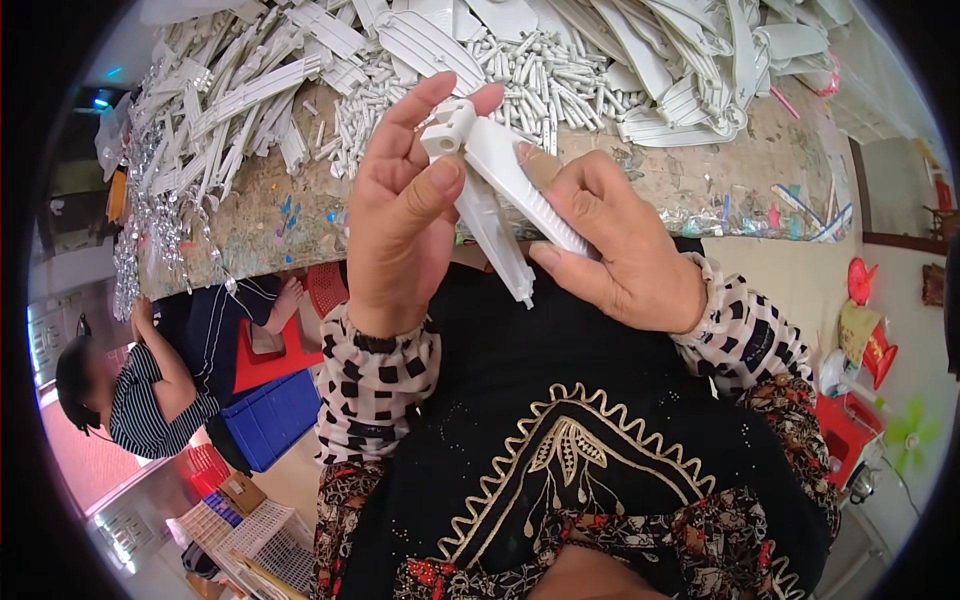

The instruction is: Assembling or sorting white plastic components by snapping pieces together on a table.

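Note:
Above the table's near edge, both my hands hold a white plastic hinged piece (518, 192) made of two long tapered arms that meet at a knobbly joint with holes. My left hand (395, 225) pinches it near the joint, thumb in front and fingers raised behind. The wider arm, with a ribbed edge, is gripped between the thumb and fingers of my right hand (635, 245). Below it the narrower arm (492, 235) slants down and its tip points toward me. Whether the two arms are fastened together at the joint is unclear.
On the worn table (300, 225) lie heaps of white plastic: long strips (235, 105), small pins (540, 85) and curved panels (690, 100). Silver tinsel (150, 200) hangs off the left edge. A person (160, 400) sits there, near a blue crate (268, 420).

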`<act>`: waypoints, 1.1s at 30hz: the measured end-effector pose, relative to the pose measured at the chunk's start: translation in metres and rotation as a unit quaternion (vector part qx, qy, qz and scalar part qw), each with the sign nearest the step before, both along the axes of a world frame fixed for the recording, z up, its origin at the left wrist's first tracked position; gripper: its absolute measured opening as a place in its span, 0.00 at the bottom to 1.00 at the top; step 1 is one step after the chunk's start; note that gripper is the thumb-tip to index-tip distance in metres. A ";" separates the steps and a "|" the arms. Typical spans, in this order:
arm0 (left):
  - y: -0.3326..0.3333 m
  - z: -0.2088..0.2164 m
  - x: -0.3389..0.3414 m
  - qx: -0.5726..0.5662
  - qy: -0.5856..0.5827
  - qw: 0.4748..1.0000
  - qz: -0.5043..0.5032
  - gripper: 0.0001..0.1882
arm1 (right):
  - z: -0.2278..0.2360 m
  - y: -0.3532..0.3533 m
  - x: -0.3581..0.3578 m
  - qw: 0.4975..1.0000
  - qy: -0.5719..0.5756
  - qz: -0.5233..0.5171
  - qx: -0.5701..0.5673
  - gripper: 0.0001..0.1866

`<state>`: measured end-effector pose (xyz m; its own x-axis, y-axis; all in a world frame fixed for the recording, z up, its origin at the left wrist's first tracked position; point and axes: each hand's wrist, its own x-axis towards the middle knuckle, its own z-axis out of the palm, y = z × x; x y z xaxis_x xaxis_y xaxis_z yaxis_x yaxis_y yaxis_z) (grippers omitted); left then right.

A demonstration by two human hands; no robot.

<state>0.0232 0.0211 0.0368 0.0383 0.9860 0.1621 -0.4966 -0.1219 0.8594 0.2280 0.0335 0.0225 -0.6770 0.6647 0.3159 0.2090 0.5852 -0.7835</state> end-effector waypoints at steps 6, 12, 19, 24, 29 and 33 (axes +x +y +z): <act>-0.003 -0.008 0.006 -0.070 -0.138 0.987 -0.045 0.30 | 0.005 -0.010 -0.004 0.998 0.035 -0.046 0.008 0.24; -0.010 -0.006 0.007 -0.022 -0.015 0.999 -0.027 0.30 | 0.006 -0.014 0.005 1.000 0.014 -0.018 -0.011 0.23; -0.002 -0.002 0.014 0.029 0.035 0.999 0.017 0.29 | 0.005 -0.006 -0.010 0.999 0.003 -0.042 0.003 0.25; -0.003 -0.005 0.020 0.027 -0.024 0.999 0.028 0.30 | -0.006 -0.016 -0.028 0.994 0.039 -0.095 0.031 0.33; -0.013 -0.007 0.027 -0.004 0.042 0.999 0.032 0.33 | -0.011 -0.015 -0.035 0.986 -0.006 -0.132 0.099 0.35; -0.014 -0.009 0.007 -0.015 0.184 0.983 0.006 0.30 | 0.004 0.002 -0.014 0.969 0.012 -0.121 0.214 0.28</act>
